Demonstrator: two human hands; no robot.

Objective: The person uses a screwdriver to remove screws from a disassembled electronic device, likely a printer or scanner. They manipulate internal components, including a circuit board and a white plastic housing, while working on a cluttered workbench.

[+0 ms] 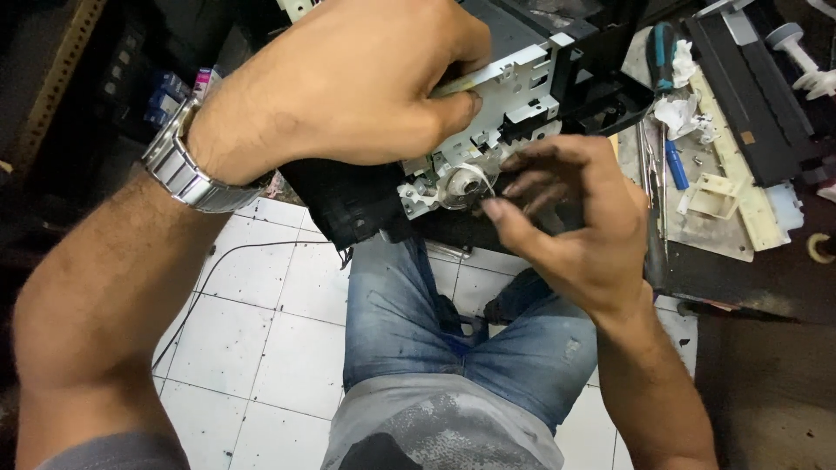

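Observation:
A dismantled black printer frame (557, 65) with white metal brackets rests over my lap. My left hand (348, 83), a metal watch (187, 170) on its wrist, grips the top of the white bracket (522, 83) and steadies the frame. Lower down, my right hand (566, 218) has its fingertips at a clear round gear wheel (466, 184) on the frame's side, pinching a small part there; what it pinches is too small to tell. A black cloth (348, 204) hangs below the frame.
To the right, a workbench (749, 270) carries a cream plastic strip (740, 174), a blue-handled screwdriver (664, 52), a small blue tool (677, 165), white plastic parts and a long black printer piece (749, 87). White tiled floor (261, 339) with a thin black cable (209, 278) lies below.

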